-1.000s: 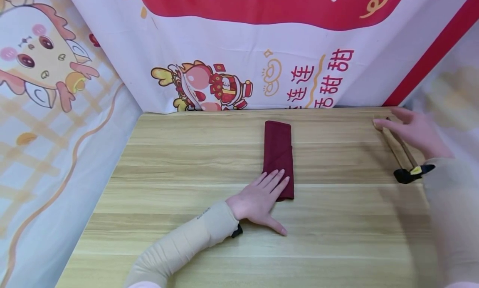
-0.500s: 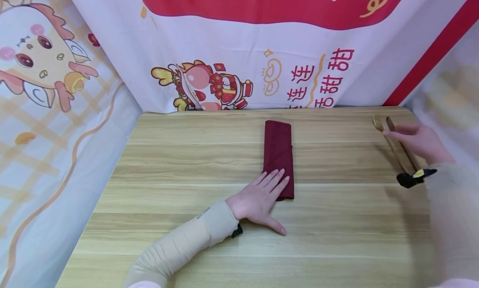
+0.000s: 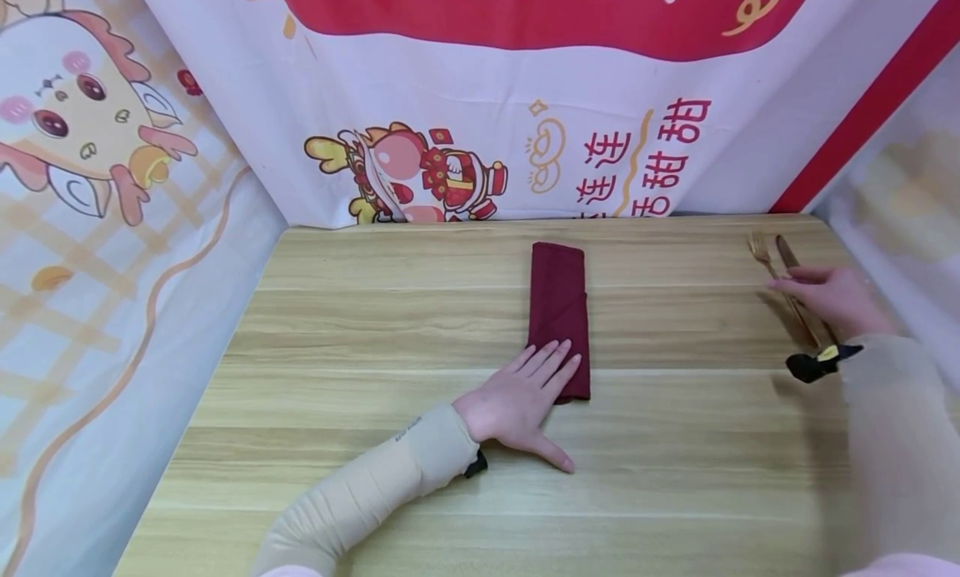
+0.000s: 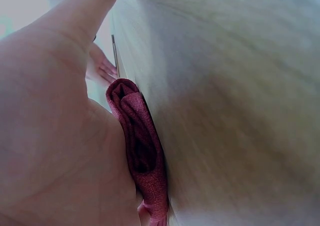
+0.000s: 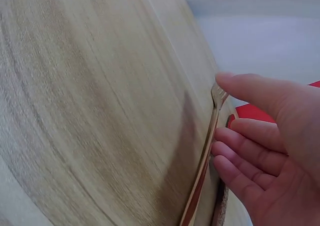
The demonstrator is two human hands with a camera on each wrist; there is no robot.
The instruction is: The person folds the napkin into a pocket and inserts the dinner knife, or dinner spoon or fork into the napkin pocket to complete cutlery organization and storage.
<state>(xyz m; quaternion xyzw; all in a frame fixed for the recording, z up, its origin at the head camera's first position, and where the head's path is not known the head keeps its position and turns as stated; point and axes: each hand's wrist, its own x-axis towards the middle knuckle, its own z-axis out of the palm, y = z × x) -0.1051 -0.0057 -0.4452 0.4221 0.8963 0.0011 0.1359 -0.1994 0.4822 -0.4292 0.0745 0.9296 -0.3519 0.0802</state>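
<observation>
A dark red folded cloth [image 3: 557, 289] lies lengthwise near the middle of the table. My left hand [image 3: 521, 402] rests flat on its near end, fingers straight and thumb spread; the left wrist view shows the rolled layers of the cloth [image 4: 137, 110] under the palm. At the right, a gold fork [image 3: 761, 250] and a knife [image 3: 785, 252] lie side by side on the table. Over them is my right hand [image 3: 843, 298]. In the right wrist view its thumb and loosely bent fingers are apart, close beside the fork [image 5: 204, 163], with the knife [image 5: 220, 203] partly hidden behind the fingers.
The wooden table [image 3: 360, 327] ends at the back against a white and red printed curtain [image 3: 480, 85]. Another printed cloth [image 3: 112, 252] hangs along the left side. A white drape [image 3: 900, 218] borders the right edge.
My right hand has drawn back toward me from the tips of the fork and knife to farther down their length, uncovering the tips. The left hand and red cloth have stayed put.
</observation>
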